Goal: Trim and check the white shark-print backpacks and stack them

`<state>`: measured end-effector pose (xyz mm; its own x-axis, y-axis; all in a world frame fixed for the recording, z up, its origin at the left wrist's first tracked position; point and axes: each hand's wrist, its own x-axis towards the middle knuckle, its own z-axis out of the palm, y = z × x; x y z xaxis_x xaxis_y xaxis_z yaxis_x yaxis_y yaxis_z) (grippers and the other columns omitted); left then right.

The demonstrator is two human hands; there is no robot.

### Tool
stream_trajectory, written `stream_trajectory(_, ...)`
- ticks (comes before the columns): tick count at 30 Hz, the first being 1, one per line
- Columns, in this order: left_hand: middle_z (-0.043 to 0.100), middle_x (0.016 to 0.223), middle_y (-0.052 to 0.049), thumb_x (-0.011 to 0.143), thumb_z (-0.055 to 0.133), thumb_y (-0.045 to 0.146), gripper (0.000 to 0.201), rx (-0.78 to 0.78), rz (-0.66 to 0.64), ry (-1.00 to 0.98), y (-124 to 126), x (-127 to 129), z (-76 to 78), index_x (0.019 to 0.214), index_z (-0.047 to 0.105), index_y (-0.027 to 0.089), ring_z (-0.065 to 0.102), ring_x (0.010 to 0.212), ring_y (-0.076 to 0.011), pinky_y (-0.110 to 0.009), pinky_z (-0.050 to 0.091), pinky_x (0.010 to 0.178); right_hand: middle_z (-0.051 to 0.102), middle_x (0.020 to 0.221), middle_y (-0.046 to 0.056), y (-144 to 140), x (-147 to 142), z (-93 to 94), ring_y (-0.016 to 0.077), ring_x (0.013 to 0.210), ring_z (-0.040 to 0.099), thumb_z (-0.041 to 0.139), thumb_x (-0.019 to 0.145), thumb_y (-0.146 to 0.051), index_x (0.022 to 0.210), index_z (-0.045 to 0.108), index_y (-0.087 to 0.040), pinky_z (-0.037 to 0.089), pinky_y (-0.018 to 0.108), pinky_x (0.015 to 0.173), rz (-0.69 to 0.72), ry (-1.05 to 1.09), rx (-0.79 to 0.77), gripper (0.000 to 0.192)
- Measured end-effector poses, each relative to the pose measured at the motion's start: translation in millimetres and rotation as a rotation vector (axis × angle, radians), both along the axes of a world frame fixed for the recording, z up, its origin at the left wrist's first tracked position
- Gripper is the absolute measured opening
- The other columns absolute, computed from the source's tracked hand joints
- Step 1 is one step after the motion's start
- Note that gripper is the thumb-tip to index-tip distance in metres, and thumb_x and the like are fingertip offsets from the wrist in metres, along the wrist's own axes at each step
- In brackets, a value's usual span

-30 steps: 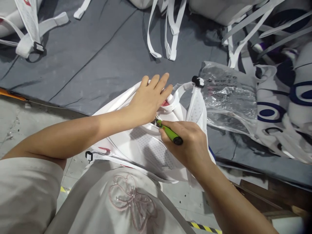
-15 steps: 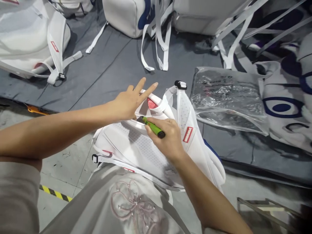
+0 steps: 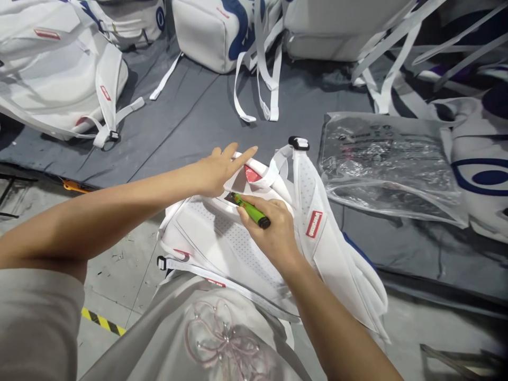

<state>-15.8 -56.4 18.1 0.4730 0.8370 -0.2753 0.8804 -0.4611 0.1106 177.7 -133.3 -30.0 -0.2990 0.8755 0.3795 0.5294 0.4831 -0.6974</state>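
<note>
A white backpack (image 3: 210, 233) lies tilted against the table's near edge and my body, its perforated back panel towards me. Flat on its upper part near the carry loop rests my left hand (image 3: 216, 172), index finger stretched out and fingers apart; its thumb is hidden. My right hand (image 3: 273, 225) is wrapped round a green utility knife (image 3: 254, 211) with a black end. The knife's dark tip points at the backpack's top edge, close beside my left hand. A shoulder strap (image 3: 307, 185) with a red label stands up to the right.
A clear plastic bag (image 3: 389, 164) lies on the grey-covered table (image 3: 190, 127) to the right. Other white backpacks stand at the left (image 3: 59, 79), the back (image 3: 202, 37) and the right (image 3: 484, 174). An orange-handled tool (image 3: 77, 186) shows at the table's left edge.
The view has shifted, so most things appear a little further right and lower. Both hands stay at the backpack's top edge, with the knife still in my right hand.
</note>
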Motion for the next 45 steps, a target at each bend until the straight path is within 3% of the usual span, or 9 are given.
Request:
stream_trajectory(4, 0.003, 0.168, -0.013, 0.077, 0.061, 0.017, 0.115, -0.173, 0.017, 0.044, 7, 0, 14.6, 0.156, -0.020, 0.038, 0.031, 0.144, -0.0389, -0.041, 0.047, 0.097, 0.079, 0.101, 0.001, -2, 2, 1.3, 0.0176, 0.075, 0.069, 0.063, 0.093, -0.030, 0.108, 0.072, -0.023, 0.048, 0.037, 0.081, -0.018, 0.004, -0.018, 0.019)
stream_trajectory(7, 0.001, 0.169, -0.013, 0.077, 0.060, 0.013, 0.115, -0.201, 0.036, 0.035, 8, 2, 19.3, 0.157, -0.017, 0.039, 0.032, 0.144, -0.0397, -0.042, 0.046, 0.098, 0.079, 0.098, 0.001, -1, 1, 1.1, 0.0173, 0.073, 0.069, 0.063, 0.092, -0.030, 0.108, 0.073, -0.024, 0.049, 0.037, 0.081, -0.040, 0.002, -0.026, 0.019)
stream_trajectory(16, 0.008, 0.168, -0.014, 0.082, 0.058, 0.009, 0.105, -0.116, 0.066, -0.074, -1, 0, 11.8, 0.160, -0.006, 0.038, 0.037, 0.141, -0.0375, -0.047, 0.041, 0.104, 0.079, 0.095, 0.002, 0, -18, -3.5, 0.0196, 0.079, 0.072, 0.064, 0.091, -0.029, 0.103, 0.073, -0.022, 0.049, 0.036, 0.081, -0.079, 0.009, 0.016, 0.016)
stream_trajectory(21, 0.008, 0.168, -0.014, 0.081, 0.059, 0.006, 0.105, -0.108, 0.081, -0.070, -1, 0, 10.1, 0.160, -0.003, 0.038, 0.041, 0.137, -0.0371, -0.043, 0.044, 0.099, 0.077, 0.080, 0.001, -3, -27, -4.7, 0.0175, 0.069, 0.070, 0.065, 0.091, -0.031, 0.097, 0.073, -0.020, 0.048, 0.034, 0.077, -0.147, -0.008, 0.081, 0.014)
stream_trajectory(30, 0.013, 0.167, -0.013, 0.079, 0.060, 0.001, 0.109, -0.115, 0.113, -0.055, -2, 1, 12.2, 0.160, -0.002, 0.039, 0.045, 0.132, -0.0341, -0.035, 0.047, 0.089, 0.074, 0.072, 0.000, -4, -37, -3.5, 0.0150, 0.061, 0.062, 0.066, 0.090, -0.030, 0.088, 0.071, -0.019, 0.046, 0.032, 0.077, -0.244, -0.057, 0.205, 0.013)
stream_trajectory(45, 0.016, 0.166, -0.014, 0.079, 0.057, 0.003, 0.104, -0.089, 0.065, -0.035, -4, -2, 20.6, 0.161, 0.000, 0.034, 0.045, 0.135, -0.0333, -0.039, 0.049, 0.098, 0.075, 0.073, 0.001, -3, -45, 2.8, 0.0161, 0.066, 0.066, 0.064, 0.090, -0.030, 0.086, 0.072, -0.020, 0.047, 0.031, 0.075, -0.233, 0.007, 0.055, 0.014)
